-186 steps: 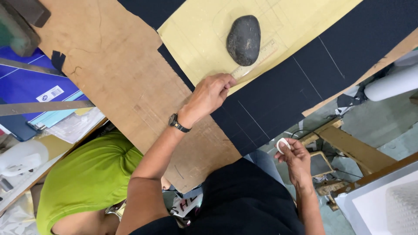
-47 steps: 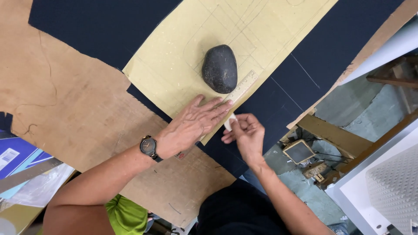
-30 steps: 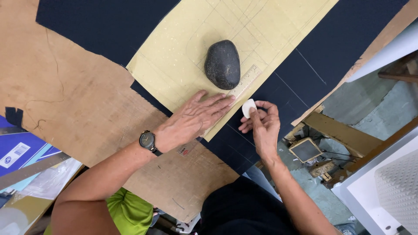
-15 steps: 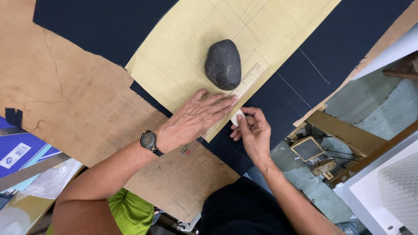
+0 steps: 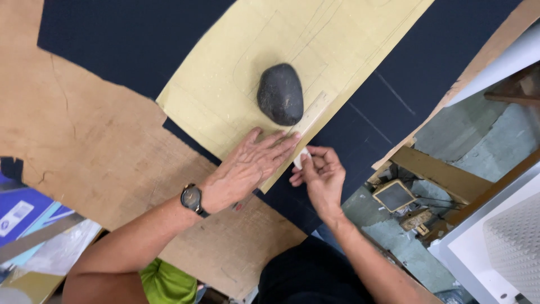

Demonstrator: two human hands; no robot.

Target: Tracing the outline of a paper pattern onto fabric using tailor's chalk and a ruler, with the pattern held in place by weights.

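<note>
Here, I see dark navy fabric (image 5: 124, 50) spread across the table, with brown cardboard (image 5: 84, 152) overlapping it at one side. A yellow paper pattern (image 5: 236, 84) lies on the fabric, weighted by a dark rounded stone (image 5: 280, 93). A pale ruler (image 5: 313, 114) runs along the pattern's near edge, just beside the stone. My left hand (image 5: 247, 169) lies flat and open, fingers spread, pressing the pattern and ruler down. My right hand (image 5: 322, 177) pinches a small white chalk (image 5: 301, 159) against the fabric at the pattern's edge.
</note>
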